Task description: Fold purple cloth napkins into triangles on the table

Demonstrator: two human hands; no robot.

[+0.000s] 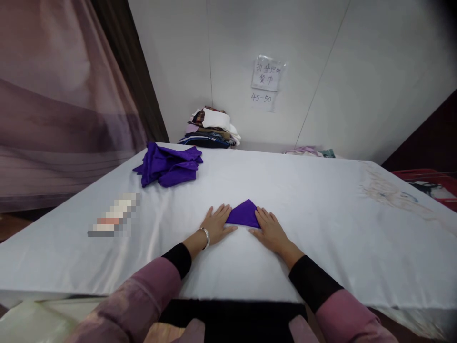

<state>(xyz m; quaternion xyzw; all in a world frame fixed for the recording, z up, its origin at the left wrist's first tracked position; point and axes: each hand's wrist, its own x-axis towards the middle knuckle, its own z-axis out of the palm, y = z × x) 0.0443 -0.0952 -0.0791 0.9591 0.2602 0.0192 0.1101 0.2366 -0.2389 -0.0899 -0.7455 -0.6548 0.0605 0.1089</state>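
A purple cloth napkin (244, 214), folded into a small triangle with its peak pointing away from me, lies flat on the white-covered table (310, 190). My left hand (217, 225) rests on its left corner, fingers stretched out and thumb toward the middle. On the right corner lies my right hand (270, 229), likewise flat with the fingers extended. Both palms face down, and neither hand grips the cloth. The parts of the corners under my fingertips are hidden. A silver bracelet (205, 238) circles my left wrist.
A loose heap of purple cloths (169, 164) sits at the table's far left. Nearer, a blurred-out flat object (116, 216) lies on the left side. Folded clothes (210, 127) are stacked behind the far edge, below a wall with a paper sign (267, 74). A red basket (428, 178) stands at right.
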